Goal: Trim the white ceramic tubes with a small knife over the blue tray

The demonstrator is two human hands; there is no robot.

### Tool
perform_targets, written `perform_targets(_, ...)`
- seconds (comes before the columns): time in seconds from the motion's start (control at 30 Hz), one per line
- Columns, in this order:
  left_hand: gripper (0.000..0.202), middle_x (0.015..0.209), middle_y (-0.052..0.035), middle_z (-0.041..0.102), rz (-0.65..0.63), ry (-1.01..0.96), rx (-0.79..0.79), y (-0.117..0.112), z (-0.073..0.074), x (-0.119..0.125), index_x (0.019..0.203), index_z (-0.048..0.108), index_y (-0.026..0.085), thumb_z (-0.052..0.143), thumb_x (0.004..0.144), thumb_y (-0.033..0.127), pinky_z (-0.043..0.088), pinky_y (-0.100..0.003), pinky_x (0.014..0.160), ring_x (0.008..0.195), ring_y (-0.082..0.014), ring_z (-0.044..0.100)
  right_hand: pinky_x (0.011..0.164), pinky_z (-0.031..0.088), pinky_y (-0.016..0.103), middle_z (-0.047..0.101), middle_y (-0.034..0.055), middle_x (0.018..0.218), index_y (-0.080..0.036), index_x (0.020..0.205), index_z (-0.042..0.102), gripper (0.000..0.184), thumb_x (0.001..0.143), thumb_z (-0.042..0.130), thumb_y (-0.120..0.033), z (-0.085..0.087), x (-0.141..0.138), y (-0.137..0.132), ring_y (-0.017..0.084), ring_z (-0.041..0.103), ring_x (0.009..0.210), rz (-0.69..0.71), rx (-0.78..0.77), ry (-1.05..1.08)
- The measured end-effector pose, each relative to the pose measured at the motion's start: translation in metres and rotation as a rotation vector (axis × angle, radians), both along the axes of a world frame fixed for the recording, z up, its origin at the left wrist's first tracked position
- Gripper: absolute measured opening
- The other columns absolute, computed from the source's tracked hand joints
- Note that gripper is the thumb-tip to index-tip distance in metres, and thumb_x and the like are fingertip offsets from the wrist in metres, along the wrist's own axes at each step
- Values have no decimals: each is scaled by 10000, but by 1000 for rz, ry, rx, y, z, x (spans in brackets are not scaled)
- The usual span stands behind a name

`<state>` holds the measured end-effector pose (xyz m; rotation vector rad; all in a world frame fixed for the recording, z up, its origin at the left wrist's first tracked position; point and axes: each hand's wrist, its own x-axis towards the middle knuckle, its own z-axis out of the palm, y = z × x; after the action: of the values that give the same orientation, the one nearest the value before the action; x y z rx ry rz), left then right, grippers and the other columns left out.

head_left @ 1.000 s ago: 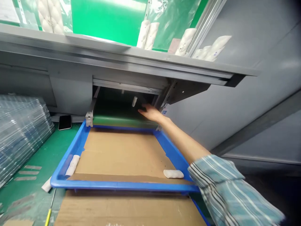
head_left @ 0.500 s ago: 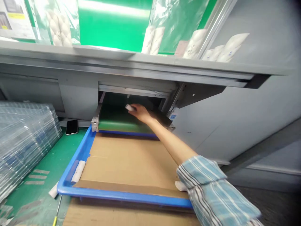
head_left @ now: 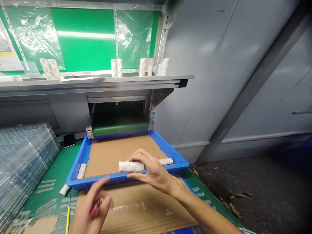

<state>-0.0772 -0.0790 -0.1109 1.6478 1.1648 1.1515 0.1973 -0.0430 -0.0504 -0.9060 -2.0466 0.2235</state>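
My right hand (head_left: 152, 172) is closed around a white cylindrical piece (head_left: 130, 166), held sideways above the near rim of the blue tray (head_left: 83, 151). My left hand (head_left: 91, 206) is blurred at the lower left, fingers pinched on a small pink tool (head_left: 95, 210). The tray is lined with brown cardboard (head_left: 114, 151). Two more white pieces lie in it, one at the left wall (head_left: 81, 171) and one at the right near corner (head_left: 166, 161). Behind the tray, a green conveyor belt (head_left: 120, 128) comes out of a dark opening in the grey machine.
A stack of clear plastic trays (head_left: 24, 156) stands at the left. A black phone (head_left: 69, 140) lies by the machine. A yellow-handled tool (head_left: 67, 216) and another white piece (head_left: 64, 189) lie on the green table. Several white pieces stand on the grey shelf (head_left: 117, 79). Cardboard (head_left: 141, 208) lies under my hands.
My right hand has drawn back from the conveyor opening to the tray's near rim with the white piece in it. My left hand has come into view. The camera has pulled back.
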Motion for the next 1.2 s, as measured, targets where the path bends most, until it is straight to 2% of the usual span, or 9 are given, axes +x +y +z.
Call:
perform_targets(0.07, 639, 914, -34, 757, -94, 47, 35, 27, 20, 14, 1477, 619, 232, 672, 981, 631, 567, -262, 788, 823, -199, 689, 811, 554, 316, 692, 51, 1060, -255, 1172, 696, 315, 965, 818, -459, -2, -3, -7, 212, 688, 926, 19, -42, 77)
perform_targets(0.13, 613, 902, -47, 749, -233, 49, 38, 52, 32, 30, 1412, 667, 188, 696, 968, 610, 554, -282, 786, 838, -218, 686, 835, 559, 335, 695, 54, 1061, -267, 1157, 725, 312, 945, 839, -466, -7, -5, -7, 226, 688, 945, 26, -109, 146)
perform_targets(0.2, 572, 803, -40, 716, -335, -20, 23, 70, 33, 43, 1279, 728, 147, 671, 981, 631, 531, -288, 753, 782, -212, 659, 825, 567, 339, 696, 55, 1072, -278, 1158, 748, 333, 919, 855, -483, -16, -5, -1, 229, 689, 943, 17, -213, 253)
perform_targets(0.3, 565, 721, -12, 658, -337, -130, -3, 82, 19, 56, 1190, 739, 136, 662, 985, 657, 504, -281, 704, 710, -186, 616, 806, 583, 323, 723, 48, 1093, -282, 1196, 743, 428, 872, 877, -528, -36, -1, 9, 221, 706, 940, 48, -419, 512)
perform_targets(0.4, 521, 773, -18, 673, -300, -174, -26, 81, 3, 61, 1192, 737, 159, 702, 972, 630, 531, -282, 714, 730, -184, 630, 891, 598, 328, 766, 36, 1077, -284, 1200, 744, 447, 852, 896, -519, -56, 6, 10, 222, 732, 989, 108, -577, 694)
perform_targets(0.5, 507, 894, -52, 721, -268, -190, -55, 75, -5, 61, 1184, 744, 169, 756, 937, 612, 560, -283, 757, 788, -189, 652, 955, 597, 335, 776, 39, 1122, -292, 1183, 772, 405, 860, 897, -500, -66, 9, 4, 226, 740, 1036, 74, -597, 716)
perform_targets(0.8, 500, 1191, -115, 736, -292, -130, -126, 73, -11, 56, 1236, 724, 167, 796, 914, 543, 562, -277, 814, 1004, -239, 682, 893, 634, 325, 764, 69, 1171, -296, 1197, 788, 356, 916, 839, -509, -68, 5, -4, 239, 746, 1014, -7, -520, 651)
perform_targets(1.03, 384, 1147, -95, 789, -345, -205, -90, 69, -8, 58, 1181, 763, 191, 779, 948, 496, 595, -300, 870, 991, -237, 732, 988, 621, 374, 762, 76, 1202, -335, 1136, 809, 225, 937, 843, -435, -75, 4, -6, 268, 713, 1196, 14, -377, 619)
perform_targets(1.2, 319, 1202, -92, 807, -387, -214, -7, 70, -9, 58, 1198, 778, 211, 763, 979, 442, 594, -296, 931, 1076, -244, 749, 984, 643, 380, 785, 85, 1231, -306, 1261, 744, 424, 907, 862, -508, -73, 3, -6, 259, 767, 1125, 64, -580, 720)
